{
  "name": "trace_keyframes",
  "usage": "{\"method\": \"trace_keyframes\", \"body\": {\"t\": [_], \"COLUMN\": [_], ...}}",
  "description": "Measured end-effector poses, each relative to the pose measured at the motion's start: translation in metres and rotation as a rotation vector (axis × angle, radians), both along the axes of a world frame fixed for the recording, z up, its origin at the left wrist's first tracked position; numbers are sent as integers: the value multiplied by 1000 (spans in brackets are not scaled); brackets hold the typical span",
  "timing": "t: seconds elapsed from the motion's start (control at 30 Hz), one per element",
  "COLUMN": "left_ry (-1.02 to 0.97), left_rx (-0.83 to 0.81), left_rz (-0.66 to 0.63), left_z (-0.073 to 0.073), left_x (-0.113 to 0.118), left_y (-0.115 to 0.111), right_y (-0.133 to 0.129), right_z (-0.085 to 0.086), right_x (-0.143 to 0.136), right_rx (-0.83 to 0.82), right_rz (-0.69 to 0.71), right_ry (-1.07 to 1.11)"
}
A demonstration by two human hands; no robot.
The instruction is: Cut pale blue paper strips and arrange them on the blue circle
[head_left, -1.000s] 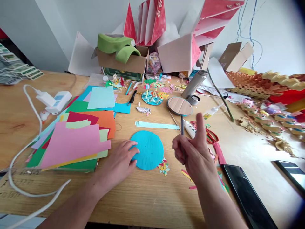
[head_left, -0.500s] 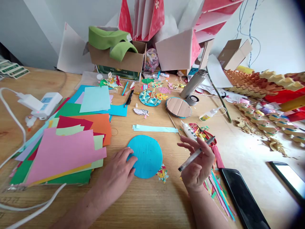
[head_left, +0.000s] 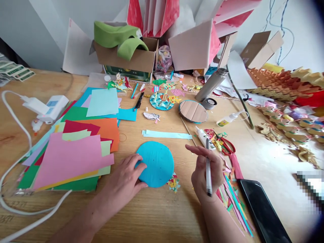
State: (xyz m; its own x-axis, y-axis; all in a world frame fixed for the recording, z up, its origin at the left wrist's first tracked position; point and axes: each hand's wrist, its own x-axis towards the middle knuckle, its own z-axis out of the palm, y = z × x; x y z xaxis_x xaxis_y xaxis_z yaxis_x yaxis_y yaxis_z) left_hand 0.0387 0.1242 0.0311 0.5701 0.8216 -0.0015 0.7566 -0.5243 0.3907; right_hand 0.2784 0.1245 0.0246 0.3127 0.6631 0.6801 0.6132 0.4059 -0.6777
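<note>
A round blue paper-covered disc (head_left: pixel 157 164) with small dark dots lies flat on the wooden table. My left hand (head_left: pixel 131 172) has its fingers curled over the disc's left edge, holding it. To the right of the disc and apart from it, my right hand (head_left: pixel 206 168) holds a pen (head_left: pixel 208 175) with a pale barrel and dark ends. The pen points toward me across the palm, and the index finger stretches to the left. Small paper scraps (head_left: pixel 173 183) lie by the disc's lower right edge. Pale blue paper strips (head_left: pixel 167 135) rest beyond it.
Coloured paper sheets (head_left: pixel 71 162) are stacked on the left, near a white power strip (head_left: pixel 53 108). A glue bottle (head_left: pixel 204 136), red scissors (head_left: pixel 229 146), cut strips (head_left: pixel 238 206) and a black phone (head_left: pixel 262 209) lie right. Behind stand a cardboard disc (head_left: pixel 193 111) and a steel flask (head_left: pixel 212 85).
The pen has turned in my right hand from a slant to nearly straight toward me. My left hand stays on the disc. The view has shifted slightly.
</note>
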Motion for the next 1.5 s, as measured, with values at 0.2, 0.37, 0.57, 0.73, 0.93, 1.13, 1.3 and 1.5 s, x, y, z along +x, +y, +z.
{"method": "trace_keyframes", "body": {"t": [0.2,0.37,0.57,0.73,0.93,1.13,1.3,1.5], "left_ry": [3,0,19,43,44,72,97,78], "left_rx": [16,41,63,49,60,85,83,68], "left_rz": [-19,-34,-36,-33,-14,-17,-32,-37], "left_z": [0,-1,-1,2,1,0,1,2], "left_x": [-1,-2,-1,1,1,0,1,2], "left_y": [-1,0,0,0,-2,-2,0,0], "right_y": [-4,-5,-7,-5,-2,-1,-1,-2], "right_z": [5,6,2,0,-6,-11,-12,-14], "right_x": [-3,-4,-7,-14,-25,-32,-33,-31], "right_rx": [-57,-129,-252,-406,-533,-640,-660,-668], "right_rz": [3,112,177,270,312,340,336,348], "right_ry": [108,172,298,446,424,407,385,373]}}
